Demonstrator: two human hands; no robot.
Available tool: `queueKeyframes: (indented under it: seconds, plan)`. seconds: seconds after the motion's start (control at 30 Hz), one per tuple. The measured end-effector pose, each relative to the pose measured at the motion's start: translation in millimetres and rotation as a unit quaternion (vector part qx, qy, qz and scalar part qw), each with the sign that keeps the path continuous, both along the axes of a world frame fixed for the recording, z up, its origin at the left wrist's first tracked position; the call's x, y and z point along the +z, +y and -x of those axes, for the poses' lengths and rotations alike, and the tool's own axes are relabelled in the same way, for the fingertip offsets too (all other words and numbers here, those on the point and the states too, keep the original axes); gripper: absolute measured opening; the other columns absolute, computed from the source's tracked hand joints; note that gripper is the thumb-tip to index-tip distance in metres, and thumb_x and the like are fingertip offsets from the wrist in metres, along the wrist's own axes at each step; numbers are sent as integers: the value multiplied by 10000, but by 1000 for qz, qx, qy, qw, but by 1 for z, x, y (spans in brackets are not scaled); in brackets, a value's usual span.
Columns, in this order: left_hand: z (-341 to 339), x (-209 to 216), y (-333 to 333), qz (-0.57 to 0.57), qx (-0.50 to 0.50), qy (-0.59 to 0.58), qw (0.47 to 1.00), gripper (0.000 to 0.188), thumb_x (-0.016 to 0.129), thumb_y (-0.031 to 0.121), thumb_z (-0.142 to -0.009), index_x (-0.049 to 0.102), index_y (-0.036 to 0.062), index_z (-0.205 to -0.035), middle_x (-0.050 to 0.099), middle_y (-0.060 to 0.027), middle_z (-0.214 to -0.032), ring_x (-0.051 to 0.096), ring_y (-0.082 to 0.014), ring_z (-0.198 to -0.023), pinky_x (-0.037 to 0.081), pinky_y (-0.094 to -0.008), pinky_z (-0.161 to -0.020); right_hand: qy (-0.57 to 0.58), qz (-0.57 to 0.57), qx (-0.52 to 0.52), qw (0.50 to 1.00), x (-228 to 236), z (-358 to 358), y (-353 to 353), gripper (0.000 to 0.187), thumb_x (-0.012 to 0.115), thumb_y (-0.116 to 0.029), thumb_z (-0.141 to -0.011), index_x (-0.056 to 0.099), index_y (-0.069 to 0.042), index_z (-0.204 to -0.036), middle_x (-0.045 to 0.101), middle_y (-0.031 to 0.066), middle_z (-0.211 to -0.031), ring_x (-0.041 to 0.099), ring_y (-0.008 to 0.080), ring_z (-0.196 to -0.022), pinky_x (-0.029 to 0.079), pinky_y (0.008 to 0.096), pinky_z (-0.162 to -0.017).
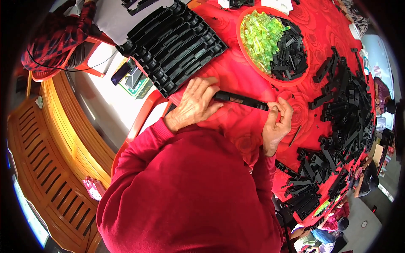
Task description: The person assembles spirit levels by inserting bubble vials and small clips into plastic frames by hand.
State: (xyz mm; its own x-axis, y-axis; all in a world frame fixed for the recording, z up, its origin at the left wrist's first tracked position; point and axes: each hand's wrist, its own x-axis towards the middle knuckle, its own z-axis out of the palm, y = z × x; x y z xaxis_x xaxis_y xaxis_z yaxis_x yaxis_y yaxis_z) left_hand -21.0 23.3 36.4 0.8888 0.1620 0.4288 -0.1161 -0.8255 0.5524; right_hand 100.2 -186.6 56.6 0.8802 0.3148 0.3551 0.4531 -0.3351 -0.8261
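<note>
A long, narrow black plastic bar (pixel 241 100) with a small reddish-brown patch near its middle lies crosswise between my two hands, over the red tablecloth. My left hand (pixel 195 102) is closed at the bar's left end, covering that tip. At the other end, the thumb and fingers of my right hand (pixel 278 120) pinch the bar. Just beyond my left hand is a row of similar black bars (pixel 177 46), laid side by side. A round red basin (pixel 241 44) at the far side holds yellow-green translucent pieces (pixel 261 36) and small black parts (pixel 290 52).
A large heap of black bars (pixel 341 109) spreads along the right of the red-covered table (pixel 228 126). A thin dark strip (pixel 295 135) lies near my right wrist. Left stands a wooden bench (pixel 50 156); a person in a plaid sleeve (pixel 57 40) sits far left. More people are at the right rim.
</note>
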Motion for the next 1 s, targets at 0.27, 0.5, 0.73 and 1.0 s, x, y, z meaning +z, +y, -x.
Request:
queueKeyframes:
  seconds: [0.27,0.5,0.73,1.0]
  plan:
    - [17,-25,-4,-10,66,-51,996,549,776,154,-698,526,-20,-1156,515,-196,-1178,540,-346,-1026,450,-423,-869,-4,35,1,999,0,-6,3,171,535,51,-881,601,43,-1039,644,97,-905,619,157,-826,499,283,-780]
    - [18,-35,-7,-1,84,-48,995,520,751,166,-712,528,-10,-1147,500,-175,-1173,527,-337,-1022,435,-427,-872,-97,96,24,990,4,-47,24,124,592,11,-858,636,12,-975,631,71,-880,583,124,-728,476,270,-658]
    - [16,-37,-6,5,93,-72,993,478,744,148,-716,545,-21,-1115,518,-176,-1138,536,-328,-1002,443,-410,-867,-111,141,2,984,16,-85,61,129,625,-21,-802,614,-15,-930,590,150,-864,584,319,-815,475,418,-709]
    - [16,-40,-6,9,95,-80,992,466,738,130,-715,546,-18,-1113,525,-172,-1124,543,-325,-980,450,-403,-854,-167,265,2,950,12,-108,65,163,664,-72,-782,602,-14,-921,564,155,-862,566,353,-870,471,449,-743]
